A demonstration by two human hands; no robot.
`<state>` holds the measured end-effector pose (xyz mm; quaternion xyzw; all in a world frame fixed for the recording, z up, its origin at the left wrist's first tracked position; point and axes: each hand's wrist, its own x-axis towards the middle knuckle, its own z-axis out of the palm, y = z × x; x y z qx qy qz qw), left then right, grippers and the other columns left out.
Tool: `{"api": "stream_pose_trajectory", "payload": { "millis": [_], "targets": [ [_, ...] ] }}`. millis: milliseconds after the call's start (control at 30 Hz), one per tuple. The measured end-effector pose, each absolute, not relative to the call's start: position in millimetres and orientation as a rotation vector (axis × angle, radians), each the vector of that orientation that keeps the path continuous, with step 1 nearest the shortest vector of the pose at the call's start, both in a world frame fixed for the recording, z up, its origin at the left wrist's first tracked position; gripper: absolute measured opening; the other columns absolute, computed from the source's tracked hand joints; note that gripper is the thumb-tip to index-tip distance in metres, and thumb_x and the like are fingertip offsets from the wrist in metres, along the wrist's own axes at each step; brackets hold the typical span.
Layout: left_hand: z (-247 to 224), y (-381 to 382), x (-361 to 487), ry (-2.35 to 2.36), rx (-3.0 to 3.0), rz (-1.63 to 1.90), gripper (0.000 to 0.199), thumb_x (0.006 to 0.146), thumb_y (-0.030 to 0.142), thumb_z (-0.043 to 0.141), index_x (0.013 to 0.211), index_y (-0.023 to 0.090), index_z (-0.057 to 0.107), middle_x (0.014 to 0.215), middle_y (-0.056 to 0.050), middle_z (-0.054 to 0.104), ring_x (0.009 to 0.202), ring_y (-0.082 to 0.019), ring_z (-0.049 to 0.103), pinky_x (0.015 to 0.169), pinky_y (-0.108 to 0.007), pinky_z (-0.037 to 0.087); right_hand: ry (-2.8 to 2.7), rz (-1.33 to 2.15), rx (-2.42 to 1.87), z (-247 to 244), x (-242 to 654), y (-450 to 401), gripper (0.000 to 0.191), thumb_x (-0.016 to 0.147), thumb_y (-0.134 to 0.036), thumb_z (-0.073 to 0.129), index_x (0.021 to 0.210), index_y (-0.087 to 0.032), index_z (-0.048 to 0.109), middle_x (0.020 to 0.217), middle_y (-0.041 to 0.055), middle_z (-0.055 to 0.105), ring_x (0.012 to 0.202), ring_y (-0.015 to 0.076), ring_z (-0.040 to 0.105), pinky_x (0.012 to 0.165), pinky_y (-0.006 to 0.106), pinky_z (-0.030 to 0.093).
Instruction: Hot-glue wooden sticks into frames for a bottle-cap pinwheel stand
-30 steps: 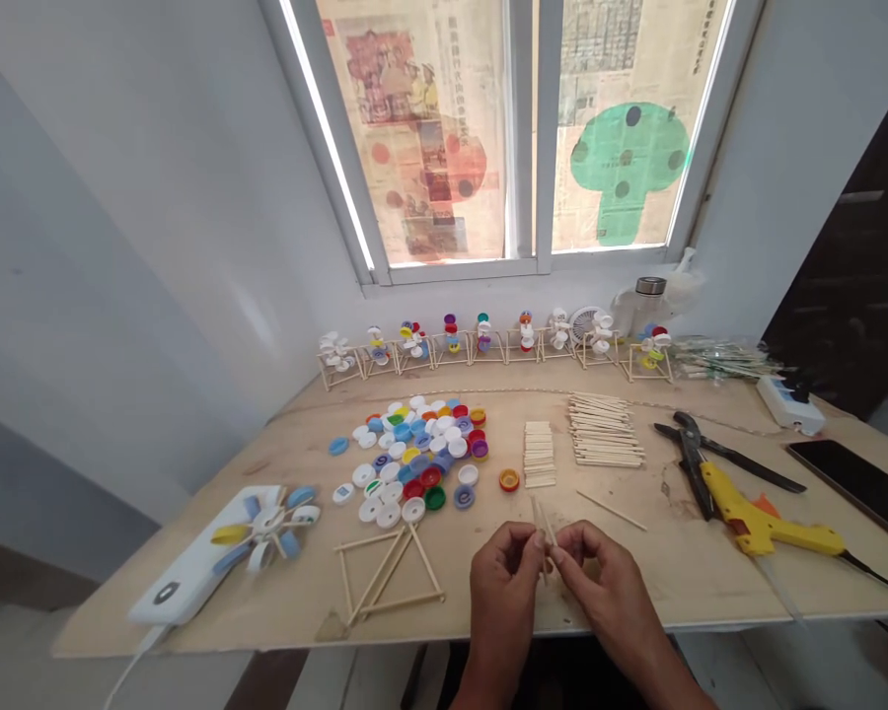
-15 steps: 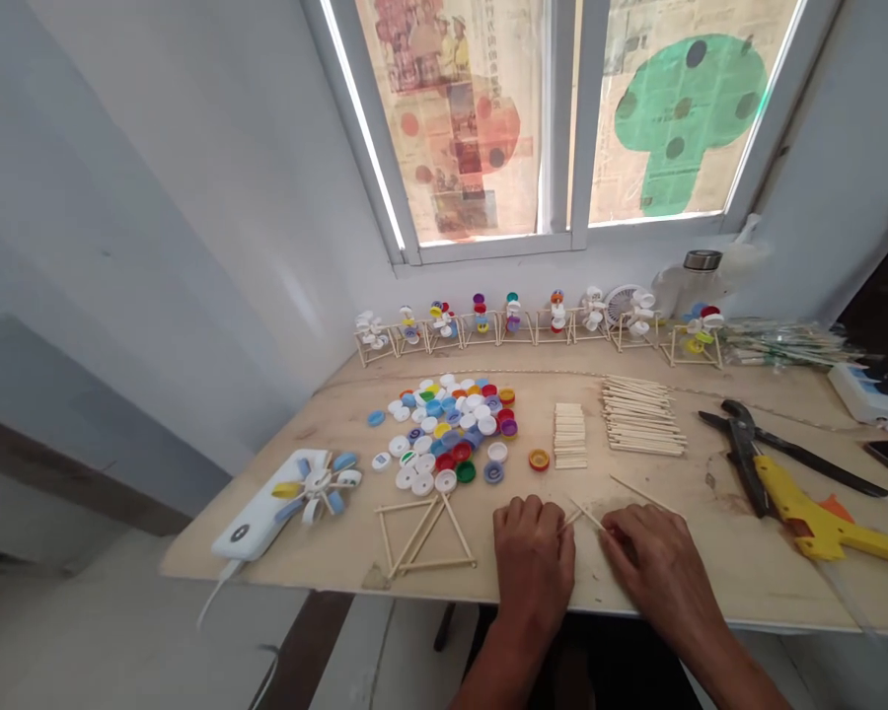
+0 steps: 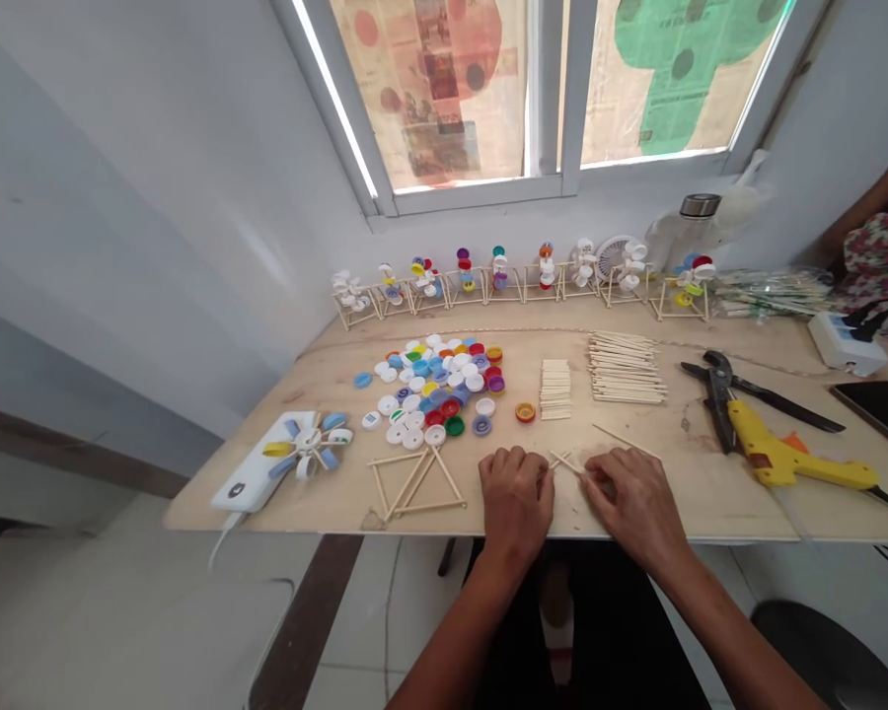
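My left hand (image 3: 516, 498) rests at the table's front edge, fingers curled and pinching a short wooden stick (image 3: 559, 461). Facing it, my right hand (image 3: 632, 503) is closed on another thin wooden stick (image 3: 566, 463). The two sticks cross in the gap between my hands; whether they are joined I cannot tell. A longer loose stick (image 3: 626, 440) lies just beyond my right fingers. To the left of my left hand sits a frame of glued sticks (image 3: 408, 508), made of triangular shapes.
Behind lie a pile of bottle caps (image 3: 444, 380), short sticks (image 3: 555, 390) and long sticks (image 3: 626, 368). Pliers (image 3: 721, 394) and a yellow glue gun (image 3: 774, 454) are at right. A cap wheel (image 3: 311, 444) leans on a white power bank (image 3: 256, 473). Finished cap wheels (image 3: 499, 276) line the wall.
The view has tilted downward, so the table sits higher in the picture. My hands keep nearly the same pose around the crossed sticks. Another person's arm and floral clothing now show at right.
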<state>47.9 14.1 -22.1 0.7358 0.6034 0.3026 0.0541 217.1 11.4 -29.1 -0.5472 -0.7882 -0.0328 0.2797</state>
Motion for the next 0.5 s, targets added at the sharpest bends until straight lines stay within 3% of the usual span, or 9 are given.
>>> {"api": "stream_pose_trajectory", "payload": {
  "millis": [500],
  "targets": [
    [-20.5, 14.1, 47.8, 1.775, 2.189, 0.930, 0.008, 0.078, 0.014, 0.062, 0.071, 0.019, 0.061, 0.068, 0.000, 0.062, 0.076, -0.018, 0.054, 0.084, -0.037, 0.032, -2.117, -0.044, -1.493, -27.6, 215.9, 10.5, 0.017, 0.087, -0.028, 0.052, 0.074, -0.019, 0.060, 0.067, 0.0021, 0.059, 0.069, 0.0168, 0.050, 0.074, 0.032, 0.029]
  ]
}}
